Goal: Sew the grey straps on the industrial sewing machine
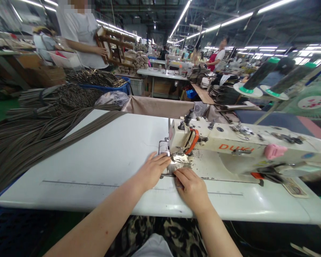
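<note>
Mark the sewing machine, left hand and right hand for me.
Sewing machine (230, 139): head view, front face of its arm.
Left hand (153, 172): head view, back of the hand.
Right hand (192, 187): head view, back of the hand.

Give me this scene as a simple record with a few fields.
Left hand: left hand lies fingers extended beside the needle area
Right hand: right hand has bent fingers near the same spot; whether it holds anything is unclear
Machine: white sewing machine, orange lettering
Table: white tabletop
Left side: grey-brown strips across the table
Upper right: two dark thread spools
</note>
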The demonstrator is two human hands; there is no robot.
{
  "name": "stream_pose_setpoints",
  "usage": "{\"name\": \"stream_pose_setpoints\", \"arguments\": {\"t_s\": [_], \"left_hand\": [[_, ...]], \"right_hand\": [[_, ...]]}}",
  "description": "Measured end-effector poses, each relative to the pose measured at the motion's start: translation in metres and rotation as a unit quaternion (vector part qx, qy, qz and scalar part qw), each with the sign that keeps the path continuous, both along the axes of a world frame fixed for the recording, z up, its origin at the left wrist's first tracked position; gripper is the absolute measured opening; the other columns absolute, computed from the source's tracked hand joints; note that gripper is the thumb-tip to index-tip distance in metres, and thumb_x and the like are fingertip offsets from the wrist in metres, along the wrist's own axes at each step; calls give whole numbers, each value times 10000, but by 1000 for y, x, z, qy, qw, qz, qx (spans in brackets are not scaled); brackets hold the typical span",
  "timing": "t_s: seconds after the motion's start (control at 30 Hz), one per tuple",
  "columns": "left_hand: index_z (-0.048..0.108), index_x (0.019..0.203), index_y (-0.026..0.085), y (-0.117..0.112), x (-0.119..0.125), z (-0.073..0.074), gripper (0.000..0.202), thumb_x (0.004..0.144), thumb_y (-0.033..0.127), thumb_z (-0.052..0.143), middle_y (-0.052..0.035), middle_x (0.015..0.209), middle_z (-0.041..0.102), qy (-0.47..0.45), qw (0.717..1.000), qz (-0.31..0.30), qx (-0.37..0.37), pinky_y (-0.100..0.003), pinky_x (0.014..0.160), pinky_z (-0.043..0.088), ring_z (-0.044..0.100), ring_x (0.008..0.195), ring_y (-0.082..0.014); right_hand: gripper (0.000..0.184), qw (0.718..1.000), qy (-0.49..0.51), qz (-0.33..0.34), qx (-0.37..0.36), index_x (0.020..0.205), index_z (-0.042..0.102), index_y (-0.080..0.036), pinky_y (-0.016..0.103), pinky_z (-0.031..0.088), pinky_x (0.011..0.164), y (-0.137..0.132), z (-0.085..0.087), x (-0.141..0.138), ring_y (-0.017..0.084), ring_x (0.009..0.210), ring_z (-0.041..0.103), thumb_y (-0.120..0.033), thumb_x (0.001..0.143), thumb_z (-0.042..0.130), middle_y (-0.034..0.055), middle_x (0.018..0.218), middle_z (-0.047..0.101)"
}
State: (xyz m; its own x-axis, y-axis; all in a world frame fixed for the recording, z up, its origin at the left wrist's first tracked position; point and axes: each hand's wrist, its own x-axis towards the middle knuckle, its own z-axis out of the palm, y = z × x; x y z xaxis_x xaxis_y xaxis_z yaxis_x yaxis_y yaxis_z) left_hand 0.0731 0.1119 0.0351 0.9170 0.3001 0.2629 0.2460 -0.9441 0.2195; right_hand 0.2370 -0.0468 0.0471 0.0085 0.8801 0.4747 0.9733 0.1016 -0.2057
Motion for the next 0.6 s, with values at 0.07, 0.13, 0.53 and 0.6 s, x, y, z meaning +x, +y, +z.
{"name": "stream_pose_setpoints", "arguments": {"t_s": [0.07,0.13,0.53,0.6], "left_hand": [[503,1493,245,0,0,2,556,968,71,447,-79,1532,531,-2,1000,-4,-12,-496,1261,262,387,1494,-197],[547,1453,236,0,2,3,521,969,71,446,-83,1498,563,-24,999,-6,-38,-485,1251,303,423,1471,-203],[661,1193,149,56,43,-12,311,903,106,557,-131,1354,612,-142,976,38,-159,-422,1195,427,551,1310,-227],[657,1216,143,66,57,-12,340,896,105,549,-131,1346,618,-141,975,52,-166,-407,1175,436,565,1278,-223]], "right_hand": [[348,1000,2,1,3,1141,705,-200,372,587,889,0,0,0,244,1029,664,-48,866,556,91,1096,739],[342,1000,3,0,7,1137,704,-201,372,586,891,0,0,0,245,1027,663,-51,867,557,89,1092,739],[397,1000,4,2,21,1149,696,-203,392,595,878,0,0,3,264,1023,657,-38,816,557,86,1089,734],[402,1000,3,3,31,1154,693,-204,387,594,874,-1,-2,4,261,1016,658,-36,817,551,87,1089,731]]}}
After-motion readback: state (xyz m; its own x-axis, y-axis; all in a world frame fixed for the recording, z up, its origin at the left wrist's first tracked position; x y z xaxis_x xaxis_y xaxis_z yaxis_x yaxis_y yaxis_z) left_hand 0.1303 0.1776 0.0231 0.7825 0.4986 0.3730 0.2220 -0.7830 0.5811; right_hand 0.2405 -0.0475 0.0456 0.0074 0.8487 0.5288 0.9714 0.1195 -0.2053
